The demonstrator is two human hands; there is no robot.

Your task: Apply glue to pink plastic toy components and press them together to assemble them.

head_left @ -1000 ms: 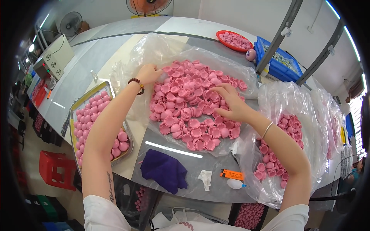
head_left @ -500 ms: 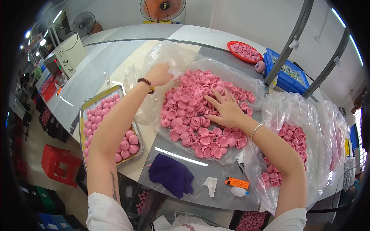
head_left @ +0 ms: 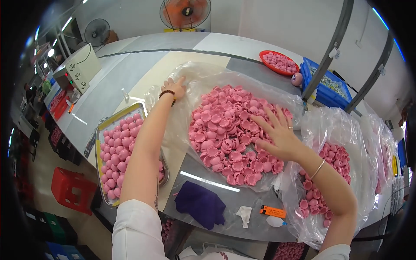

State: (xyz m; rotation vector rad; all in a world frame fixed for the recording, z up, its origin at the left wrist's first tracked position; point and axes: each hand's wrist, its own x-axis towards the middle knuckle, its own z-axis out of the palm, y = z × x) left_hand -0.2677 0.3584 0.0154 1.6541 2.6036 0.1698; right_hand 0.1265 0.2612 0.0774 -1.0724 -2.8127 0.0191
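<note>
Many pink hollow half-shells (head_left: 229,130) lie loosely heaped.

Grey tbl (head_left: 190,165), plastic (head_left: 180,112) w/ pink pcs (head_left: 226,145), purple cloth (head_left: 200,204), tray (head_left: 119,116)

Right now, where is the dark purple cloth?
In the head view, the dark purple cloth lies on the near side of the table, left of the white tissue and below the heap of pink pieces.
</note>
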